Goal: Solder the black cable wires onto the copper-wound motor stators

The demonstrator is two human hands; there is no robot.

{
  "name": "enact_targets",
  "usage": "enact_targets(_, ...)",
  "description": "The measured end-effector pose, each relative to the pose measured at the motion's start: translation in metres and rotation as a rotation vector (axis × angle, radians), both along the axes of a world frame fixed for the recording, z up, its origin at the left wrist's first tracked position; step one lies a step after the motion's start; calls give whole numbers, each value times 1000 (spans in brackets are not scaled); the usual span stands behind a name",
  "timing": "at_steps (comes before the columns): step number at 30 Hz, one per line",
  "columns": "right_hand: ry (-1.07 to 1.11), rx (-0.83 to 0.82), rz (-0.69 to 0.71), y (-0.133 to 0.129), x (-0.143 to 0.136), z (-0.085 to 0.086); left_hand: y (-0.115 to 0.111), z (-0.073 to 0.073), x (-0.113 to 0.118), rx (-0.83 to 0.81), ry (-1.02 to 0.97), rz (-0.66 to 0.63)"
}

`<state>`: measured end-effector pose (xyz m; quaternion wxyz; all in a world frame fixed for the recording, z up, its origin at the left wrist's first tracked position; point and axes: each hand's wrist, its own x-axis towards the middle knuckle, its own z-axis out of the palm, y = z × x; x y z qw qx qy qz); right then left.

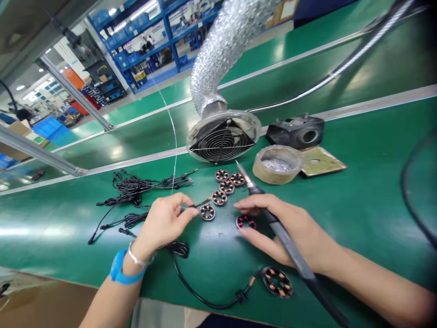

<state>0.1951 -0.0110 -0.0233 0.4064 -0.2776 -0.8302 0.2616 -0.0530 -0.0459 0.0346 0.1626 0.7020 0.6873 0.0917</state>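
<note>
Coil ring (246,222) between the right hand's spread fingers, black lead (200,203) pinched in the left

From where I stand, the left hand (164,223) has its thumb and forefinger closed on the black lead, whose bared end points toward the small rings. The right hand (293,230) carries a soldering iron (288,243), its handle lying across the hand and its tip aimed up and away from the person. The thumb and fingertips of that hand are parted around the coil ring, which sits on the green surface (201,250); the thumb seems to touch its near edge, though the view there is poor. A blue wristband (119,269) and a silver bracelet (136,257) circle the left wrist.

Between the hands and a little farther off, five more rings (226,187) lie close together, copper windings showing. Nearer the person, a separate ring (277,282) lies beside the orange-tipped end of a black cable (205,300) that curves along the surface. Bundled black cables (133,187) spread out beyond the left hand, and a thin pale wire (175,150) runs down toward that hand.

Past the iron's tip stands a round fan (221,143) joined to a crinkled silver duct (218,50). To its right are a dish (266,171) of silvery bits, a yellowish square pad (324,161) and a dark iron holder (293,132). Blue shelving (167,27) rises in the background.
</note>
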Motion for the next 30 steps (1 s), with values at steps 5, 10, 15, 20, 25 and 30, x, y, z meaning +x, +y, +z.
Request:
enact_targets(5,195,-201,-67,-12,-18,11,-22,-1,30,49,-120,-69)
enact_targets(10,261,-125,-55,-12,-19,10,-14,-5,25,-54,-367,-139)
enact_targets(15,316,18,30,-12,-20,9,-10,2,32,31,-462,-294)
enact_targets(20,337,78,-12,-14,-22,11,-14,-5,46,-334,-679,-236)
enact_targets(25,317,-145,-54,-19,-23,10,-18,-23,49,-159,-812,-69)
enact_targets(30,305,-316,-37,-20,-22,8,-21,-31,53,-158,-813,-13)
